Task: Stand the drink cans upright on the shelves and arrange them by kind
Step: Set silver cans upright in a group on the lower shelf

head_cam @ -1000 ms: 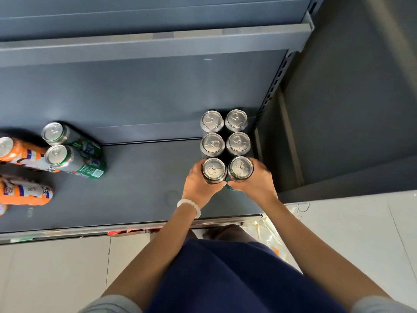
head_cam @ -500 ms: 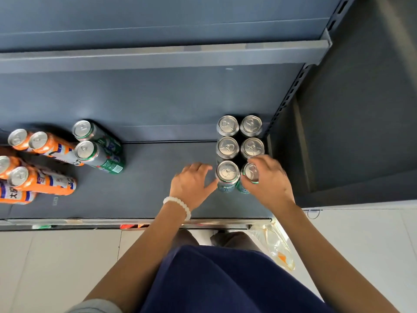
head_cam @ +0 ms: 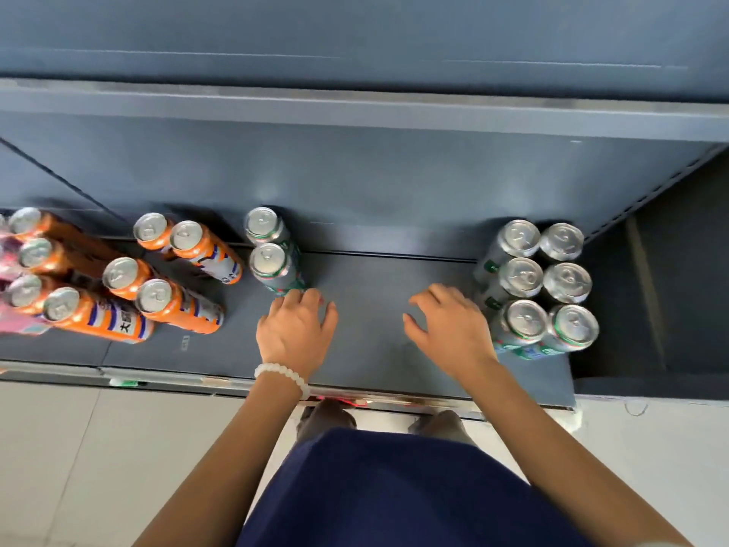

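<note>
Several green cans (head_cam: 524, 321) stand upright in two tight columns at the right end of the grey shelf (head_cam: 371, 361). Two more green cans (head_cam: 272, 266) stand upright near the middle left, one behind the other. Several orange cans (head_cam: 157, 298) stand grouped at the left. My left hand (head_cam: 296, 329) hovers just in front of the nearer of the two green cans, fingers relaxed, holding nothing. My right hand (head_cam: 449, 329) is spread over the shelf just left of the right-hand group, also empty.
An upper shelf edge (head_cam: 355, 108) overhangs the back. The shelf's right side ends at a perforated upright (head_cam: 647, 195). Pink packaging (head_cam: 15, 309) shows at the far left edge. A white tiled floor (head_cam: 59, 448) lies below the shelf front.
Both hands have let go of the front pair of green cans and drawn left. My left hand has travelled toward the two green cans in the middle; the view has swung left.
</note>
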